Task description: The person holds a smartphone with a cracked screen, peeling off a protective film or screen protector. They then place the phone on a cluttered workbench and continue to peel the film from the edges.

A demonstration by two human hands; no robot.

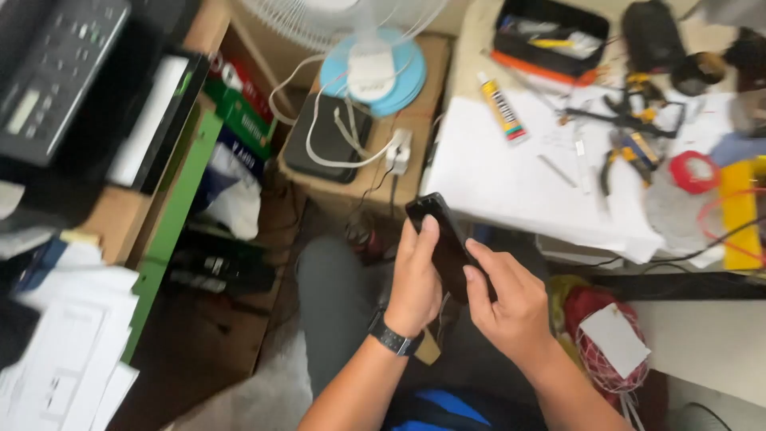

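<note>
A printer [56, 76] sits far left, a white fan [371, 56] on a box. Over the lap, the left hand [415, 279] clasps a black phone [443, 239] from behind; the right hand [511, 299] pinches its lower edge — phone seemingly intact, nothing detached. Its face is hidden; pliers [630, 152] on the table [495, 183] blur.
</note>
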